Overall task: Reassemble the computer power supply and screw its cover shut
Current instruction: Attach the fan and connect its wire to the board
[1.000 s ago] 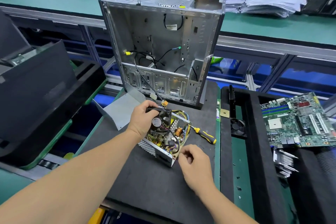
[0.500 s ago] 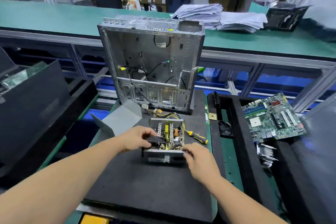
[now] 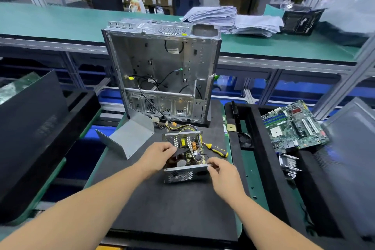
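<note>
Between the hands on the worktop (image 3: 162,209): power supply (image 3: 183,158), cover off, open side up.

Long axis runs away from the person; perforated end wall faces the person, wire bundle leaves the far end. Left hand (image 3: 157,153) curls over the left rim, fingers gripping the black fan (image 3: 178,159) inside. Right hand (image 3: 222,171) pinches the near right corner of the casing. Bent grey cover (image 3: 129,138) lies beyond the left hand, apart from the unit. Yellow-handled screwdriver (image 3: 216,149) just beyond the right hand. Empty computer case (image 3: 162,71) stands upright behind. Motherboard (image 3: 294,126) far right.
</note>
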